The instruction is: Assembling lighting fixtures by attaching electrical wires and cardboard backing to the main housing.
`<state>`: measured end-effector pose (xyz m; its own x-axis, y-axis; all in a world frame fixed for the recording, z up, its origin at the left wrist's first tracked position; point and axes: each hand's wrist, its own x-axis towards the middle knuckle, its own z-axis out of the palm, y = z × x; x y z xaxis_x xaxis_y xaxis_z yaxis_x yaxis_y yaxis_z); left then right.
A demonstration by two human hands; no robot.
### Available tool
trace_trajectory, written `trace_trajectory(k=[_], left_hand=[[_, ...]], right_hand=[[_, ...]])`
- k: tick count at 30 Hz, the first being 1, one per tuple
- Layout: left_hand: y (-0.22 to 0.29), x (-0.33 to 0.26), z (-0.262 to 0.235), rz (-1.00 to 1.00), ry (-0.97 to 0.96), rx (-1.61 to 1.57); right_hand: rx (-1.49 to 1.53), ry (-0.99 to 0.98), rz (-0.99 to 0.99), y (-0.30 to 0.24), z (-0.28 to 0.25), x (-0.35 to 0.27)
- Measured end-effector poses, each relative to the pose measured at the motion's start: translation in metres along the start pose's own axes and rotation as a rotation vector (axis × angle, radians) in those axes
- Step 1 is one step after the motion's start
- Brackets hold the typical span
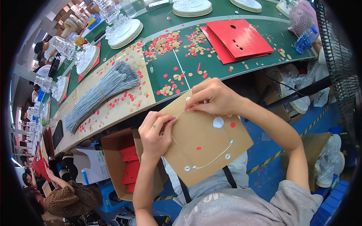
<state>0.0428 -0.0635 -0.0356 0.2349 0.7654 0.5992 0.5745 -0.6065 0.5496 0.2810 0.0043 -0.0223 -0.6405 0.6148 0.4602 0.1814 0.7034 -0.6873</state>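
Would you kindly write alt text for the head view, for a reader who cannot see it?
Seen from above, a person's left hand and right hand pinch a thin white cord threaded through holes in a brown card sheet held over their lap. Beyond lie a green table strewn with punched discs, a bundle of grey cords and red card sheets.

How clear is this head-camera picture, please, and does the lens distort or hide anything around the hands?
In the head view, light is even and the brown card sheet, left hand and right hand look sharp; the fisheye bends the green table edge into an arc; a black rim masks the corners; the clear figures at the far edge show glare and soft detail.
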Motion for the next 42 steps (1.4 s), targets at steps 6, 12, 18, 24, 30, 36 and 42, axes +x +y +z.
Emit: trace_trajectory(k=[6,12,18,24,30,36,42], left_hand=[[0.002,-0.002,0.004,-0.164,0.007,-0.152],[0.006,-0.005,0.009,0.002,0.055,0.046],[0.013,-0.001,0.012,0.201,0.078,0.244],[0.017,0.001,0.012,0.201,0.079,0.254],[0.016,-0.002,0.015,0.219,0.089,0.232],[0.021,-0.006,0.014,0.237,0.052,0.340],[0.029,0.001,0.003,0.341,-0.194,0.644]], right_hand=[[-0.077,0.267,0.029,-0.009,0.029,-0.019],[-0.231,0.221,-0.026,-0.012,0.033,-0.021],[-0.486,0.178,-0.103,-0.017,0.038,-0.022],[-0.355,0.221,-0.117,-0.018,0.032,-0.015],[-0.259,0.230,-0.048,-0.017,0.034,-0.018],[-0.151,0.171,0.103,-0.026,0.031,-0.013],[-0.158,0.225,0.111,-0.024,0.042,-0.014]])
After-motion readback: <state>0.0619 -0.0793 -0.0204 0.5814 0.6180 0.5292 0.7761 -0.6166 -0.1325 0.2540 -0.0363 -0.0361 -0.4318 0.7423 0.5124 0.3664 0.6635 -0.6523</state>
